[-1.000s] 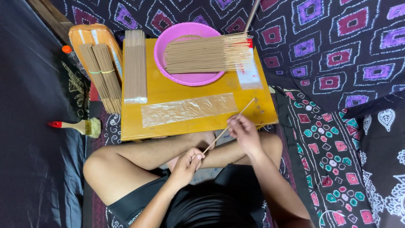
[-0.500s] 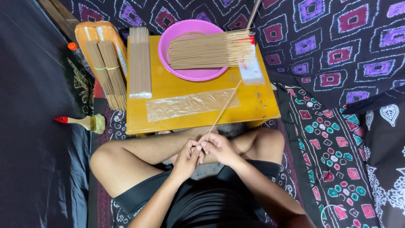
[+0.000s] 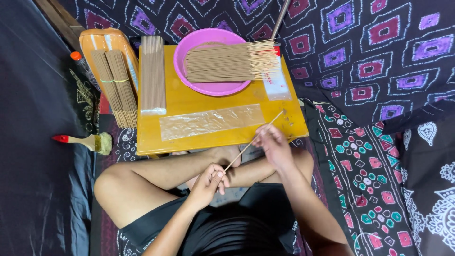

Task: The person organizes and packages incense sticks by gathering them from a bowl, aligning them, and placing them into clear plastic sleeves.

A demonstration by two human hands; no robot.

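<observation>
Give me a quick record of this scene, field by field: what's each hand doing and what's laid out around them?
Left hand: left hand pinches the lower end of a thin incense stick
Right hand: right hand grips the same stick higher up
Table: small yellow table with a clear plastic sleeve lying flat
Bowl: pink bowl under a pile of loose sticks
Left side: packed sticks, banded bundles, paintbrush

1. Right hand [image 3: 274, 146] has moved away from the left hand [image 3: 208, 182], up the stick [image 3: 253, 140] to the table's [image 3: 189, 102] front edge; half a second ago both hands met at its lower end.
2. Stick now leans further right, tip near the table's front right corner.
</observation>
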